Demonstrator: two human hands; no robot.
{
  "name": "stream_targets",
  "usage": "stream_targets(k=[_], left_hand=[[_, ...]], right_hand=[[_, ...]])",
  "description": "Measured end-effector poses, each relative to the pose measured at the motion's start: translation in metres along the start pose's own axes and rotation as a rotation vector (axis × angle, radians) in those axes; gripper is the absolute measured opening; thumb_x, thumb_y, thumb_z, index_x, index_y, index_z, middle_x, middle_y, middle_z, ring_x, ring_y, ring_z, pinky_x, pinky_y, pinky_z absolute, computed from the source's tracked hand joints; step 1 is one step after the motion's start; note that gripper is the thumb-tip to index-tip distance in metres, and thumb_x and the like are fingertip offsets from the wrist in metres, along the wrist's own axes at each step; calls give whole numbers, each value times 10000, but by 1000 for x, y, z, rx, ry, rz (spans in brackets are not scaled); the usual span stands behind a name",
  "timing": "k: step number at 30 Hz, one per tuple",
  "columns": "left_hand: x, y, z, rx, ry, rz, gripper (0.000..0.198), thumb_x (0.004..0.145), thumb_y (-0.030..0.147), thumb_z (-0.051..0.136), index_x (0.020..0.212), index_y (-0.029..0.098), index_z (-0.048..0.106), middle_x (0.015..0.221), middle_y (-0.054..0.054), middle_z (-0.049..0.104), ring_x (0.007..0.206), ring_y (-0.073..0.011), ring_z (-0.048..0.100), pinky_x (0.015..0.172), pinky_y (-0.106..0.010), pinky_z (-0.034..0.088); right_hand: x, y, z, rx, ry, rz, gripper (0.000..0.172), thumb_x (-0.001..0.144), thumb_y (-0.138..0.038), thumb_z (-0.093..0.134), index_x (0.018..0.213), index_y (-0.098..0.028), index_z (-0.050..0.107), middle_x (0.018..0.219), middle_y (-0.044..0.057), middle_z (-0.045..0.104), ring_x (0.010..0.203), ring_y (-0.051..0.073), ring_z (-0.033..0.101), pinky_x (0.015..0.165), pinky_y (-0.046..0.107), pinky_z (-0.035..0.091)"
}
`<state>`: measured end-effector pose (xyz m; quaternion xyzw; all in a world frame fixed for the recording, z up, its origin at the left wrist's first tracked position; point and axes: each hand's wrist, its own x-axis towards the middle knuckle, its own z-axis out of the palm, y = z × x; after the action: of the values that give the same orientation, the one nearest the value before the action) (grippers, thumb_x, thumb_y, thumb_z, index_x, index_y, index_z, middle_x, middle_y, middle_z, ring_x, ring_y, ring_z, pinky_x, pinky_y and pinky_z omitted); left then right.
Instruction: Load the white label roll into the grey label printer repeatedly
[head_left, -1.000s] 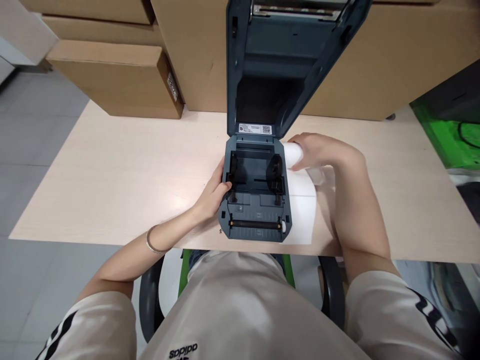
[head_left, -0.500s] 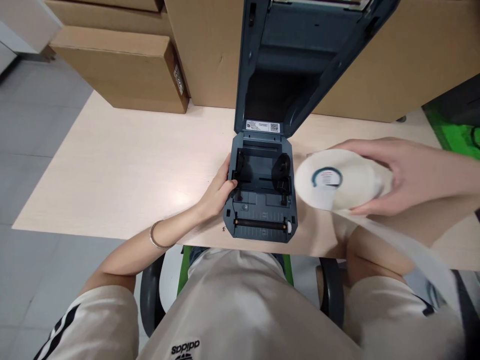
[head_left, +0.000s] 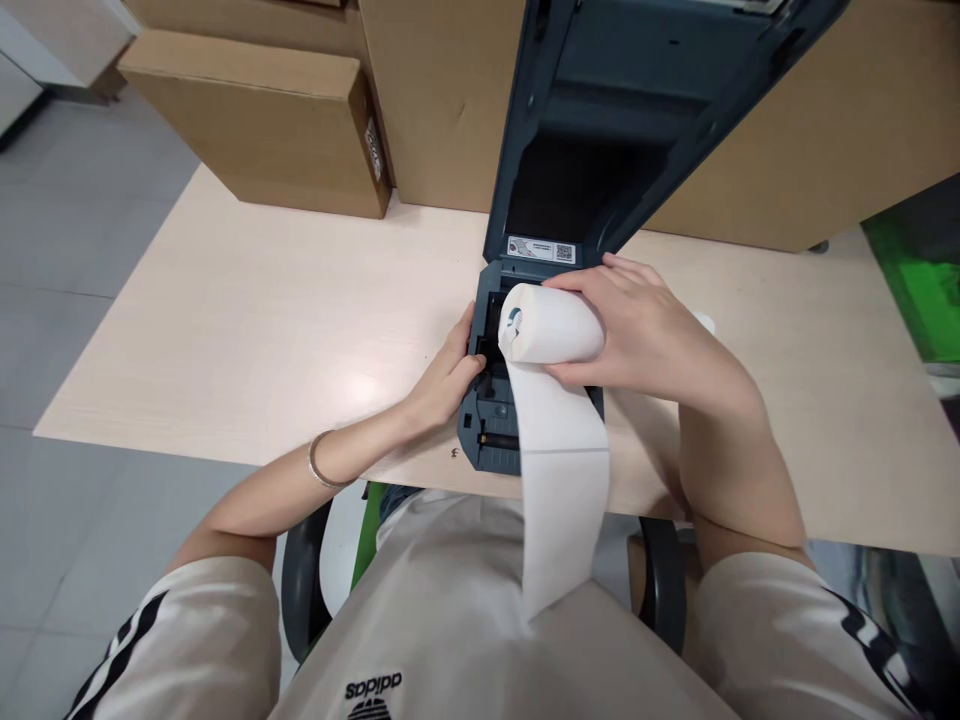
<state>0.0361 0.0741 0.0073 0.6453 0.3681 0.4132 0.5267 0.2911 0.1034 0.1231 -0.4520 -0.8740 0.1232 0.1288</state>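
Observation:
A dark blue label printer stands near the table's front edge, its lid raised and leaning back. My left hand grips the printer's left wall, with the thumb over the rim. Wrapped around a white label roll, my right hand holds it over the printer's bay. From the roll a loose strip of labels hangs down past the printer's front toward my shirt. The roll and strip hide most of the bay and the right part of the black roller.
Cardboard boxes stand along the back of the pale wooden table. Behind my right forearm a small white thing shows in part. Something green lies at the far right. A chair's armrests flank my body.
My right hand has carried the label roll leftward from beside the printer to over its bay. The strip now hangs in front instead of trailing right. My left hand stays on the printer.

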Motion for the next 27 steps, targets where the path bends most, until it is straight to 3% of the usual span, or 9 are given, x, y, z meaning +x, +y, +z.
stream_targets(k=[4,8,13,17,23,27], left_hand=[[1,-3,0,3,4,21,806,943,286,507,1725,267,311,1839,-51,345,1710,-343,307,1430,-562,230],[-1,-8,-2,23,1,-20,771,1000,374,522,1736,333,294,1857,-2,312,1736,-351,247,1446,-569,193],[-3,-14,-4,19,6,-35,746,1034,459,529,1737,371,296,1863,28,298,1752,-342,209,1458,-567,169],[-2,-10,-3,16,12,-28,758,1028,435,534,1739,328,296,1866,-12,294,1742,-336,240,1453,-562,175],[-3,-1,-3,41,-1,-6,744,1035,392,507,1741,283,298,1865,-49,292,1739,-321,252,1449,-552,180],[-5,-3,-2,38,5,-16,723,1056,440,497,1741,326,294,1865,-17,296,1746,-328,236,1452,-555,174]], right_hand=[[1,-6,-1,-22,-15,55,705,743,-514,758,1374,-211,676,1289,122,751,1268,388,677,1283,639,385],[4,-6,3,-64,-29,63,731,745,-491,738,1423,-222,679,1301,126,750,1298,407,654,1235,621,416],[13,4,24,-160,-22,9,753,765,-454,757,1470,-204,672,1329,141,750,1325,418,641,1249,628,403],[18,6,39,-229,-65,20,737,809,-442,771,1481,-160,661,1368,175,739,1313,426,658,1216,628,443],[-11,-37,30,-251,-13,-32,641,1045,-477,561,1524,-58,628,1549,256,619,1460,437,578,1198,634,485],[-57,-79,37,-233,-42,-109,824,1080,-718,371,1513,-85,671,1491,227,681,1366,391,677,1109,578,598]])
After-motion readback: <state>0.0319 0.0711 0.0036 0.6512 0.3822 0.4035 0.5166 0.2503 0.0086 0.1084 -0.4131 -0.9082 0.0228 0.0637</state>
